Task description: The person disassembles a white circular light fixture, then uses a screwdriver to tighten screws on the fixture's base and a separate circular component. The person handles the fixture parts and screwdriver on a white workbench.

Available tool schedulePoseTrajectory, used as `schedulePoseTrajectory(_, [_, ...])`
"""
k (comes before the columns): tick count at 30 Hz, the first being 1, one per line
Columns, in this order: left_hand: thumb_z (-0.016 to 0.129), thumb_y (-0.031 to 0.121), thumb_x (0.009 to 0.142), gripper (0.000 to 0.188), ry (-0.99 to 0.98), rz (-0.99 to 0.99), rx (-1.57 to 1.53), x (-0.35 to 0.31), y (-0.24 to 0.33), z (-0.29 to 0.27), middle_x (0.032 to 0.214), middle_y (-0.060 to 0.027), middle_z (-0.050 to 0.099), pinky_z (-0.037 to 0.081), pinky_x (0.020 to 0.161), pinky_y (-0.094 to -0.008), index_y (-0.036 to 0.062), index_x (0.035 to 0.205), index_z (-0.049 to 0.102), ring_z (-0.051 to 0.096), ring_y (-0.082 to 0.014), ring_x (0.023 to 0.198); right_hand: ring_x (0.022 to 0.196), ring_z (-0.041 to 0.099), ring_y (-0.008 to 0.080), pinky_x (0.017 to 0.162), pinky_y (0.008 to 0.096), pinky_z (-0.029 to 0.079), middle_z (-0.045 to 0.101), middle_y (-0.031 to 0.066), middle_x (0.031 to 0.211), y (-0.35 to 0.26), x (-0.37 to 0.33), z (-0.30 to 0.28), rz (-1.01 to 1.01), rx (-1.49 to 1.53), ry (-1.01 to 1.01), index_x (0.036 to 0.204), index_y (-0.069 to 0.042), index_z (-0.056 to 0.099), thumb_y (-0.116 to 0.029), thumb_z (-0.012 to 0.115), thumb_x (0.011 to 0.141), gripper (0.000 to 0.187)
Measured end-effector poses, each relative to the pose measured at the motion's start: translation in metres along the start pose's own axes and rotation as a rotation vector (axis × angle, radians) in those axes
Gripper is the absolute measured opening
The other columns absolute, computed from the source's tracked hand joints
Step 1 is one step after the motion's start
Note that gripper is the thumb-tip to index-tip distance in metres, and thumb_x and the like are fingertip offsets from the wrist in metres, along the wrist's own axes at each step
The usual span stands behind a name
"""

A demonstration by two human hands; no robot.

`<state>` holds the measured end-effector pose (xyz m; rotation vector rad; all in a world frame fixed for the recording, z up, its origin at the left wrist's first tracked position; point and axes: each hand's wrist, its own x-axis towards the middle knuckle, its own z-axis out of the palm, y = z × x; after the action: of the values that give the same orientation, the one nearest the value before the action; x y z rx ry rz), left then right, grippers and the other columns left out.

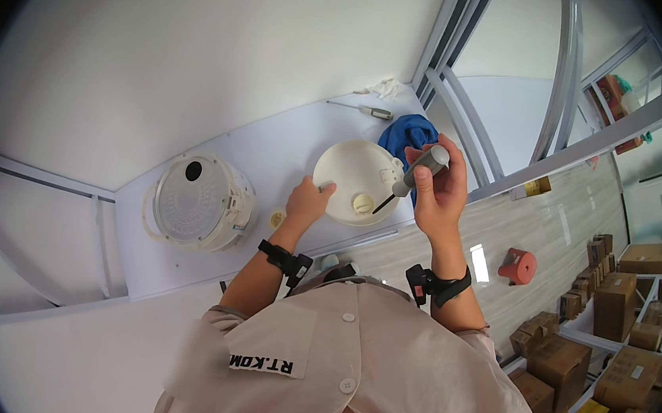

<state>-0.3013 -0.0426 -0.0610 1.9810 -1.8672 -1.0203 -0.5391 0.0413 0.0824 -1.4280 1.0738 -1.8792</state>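
Observation:
My left hand (309, 202) grips the left rim of a round, shallow cream plastic shell (340, 174), thumb over the edge. Near the front of the shell's inside is a small round cream part (362, 203). In my right hand (442, 197) is a screwdriver (428, 166) with a grey handle, held at a slant. Its dark shaft points down left, with the tip close beside the small round part; whether it touches cannot be made out. Behind my right hand lies a blue cloth (407, 133). A small yellowish round piece (276, 219) rests left of my left forearm.
On the white table (273, 145), a round white appliance body (196, 201) with a dark hole stands left. A second screwdriver (376, 113) and a crumpled white cloth (390, 89) lie at the back. Metal framing (474, 125) borders the right. A red stool (518, 267) and cardboard boxes (559, 364) stand beyond.

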Motion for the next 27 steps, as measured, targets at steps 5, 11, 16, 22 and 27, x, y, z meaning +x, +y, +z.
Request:
schedulePoseTrajectory(5, [0.074,0.052,0.096,0.063,0.078,0.021,-0.148,0.005,-0.016,0.000,0.114,-0.0262,0.077,0.057,0.093,-0.0499,-0.0059,0.122,0.067,0.074,-0.0422,0.109,0.127,0.068,0.0312,0.111,0.0460,0.054,0.057,0.0150,0.133,0.004,0.003,-0.006,-0.091,0.051,0.042,0.143,-0.004,0.041,-0.007,0.072,0.104,0.049])
schedulePoseTrajectory(11, [0.071,0.045,0.104,0.052,0.127,0.009,-0.521,0.001,-0.033,-0.020,0.105,-0.0150,0.076,0.055,0.071,-0.0378,-0.0041,0.122,0.067,0.071,-0.0246,0.084,0.135,0.063,0.0415,0.116,0.0526,0.050,0.046,0.0151,0.134,0.020,0.016,-0.022,-0.293,-0.002,0.318,0.127,-0.008,0.034,-0.003,0.072,0.102,0.045])
schedulePoseTrajectory(16, [0.067,0.045,0.108,0.047,-0.203,-0.222,-0.961,-0.027,-0.026,-0.052,0.090,-0.0035,0.066,0.034,0.047,-0.0286,0.0013,0.123,0.065,0.052,-0.0094,0.061,0.137,0.062,0.0429,0.115,0.0461,0.049,0.046,0.0139,0.129,0.047,0.012,-0.028,-0.141,0.025,0.294,0.123,-0.009,0.033,-0.002,0.072,0.103,0.044])
schedulePoseTrajectory(22, [0.066,0.045,0.109,0.047,-0.396,-0.235,-1.149,-0.042,-0.057,-0.054,0.098,-0.0026,0.068,0.043,0.050,-0.0288,0.0030,0.129,0.062,0.060,-0.0100,0.066,0.133,0.066,0.0371,0.109,0.0430,0.051,0.046,0.0149,0.126,0.097,-0.035,0.004,0.005,-0.118,-0.119,0.118,-0.008,0.037,0.003,0.076,0.097,0.046])
schedulePoseTrajectory(27, [0.063,0.044,0.111,0.047,-0.466,-0.173,-1.376,-0.057,-0.064,-0.058,0.109,-0.0043,0.074,0.061,0.072,-0.0306,0.0018,0.132,0.062,0.073,-0.0140,0.090,0.129,0.065,0.0373,0.106,0.0435,0.050,0.046,0.0173,0.124,0.123,-0.047,0.017,0.058,-0.177,-0.282,0.117,-0.007,0.038,0.003,0.078,0.095,0.046])
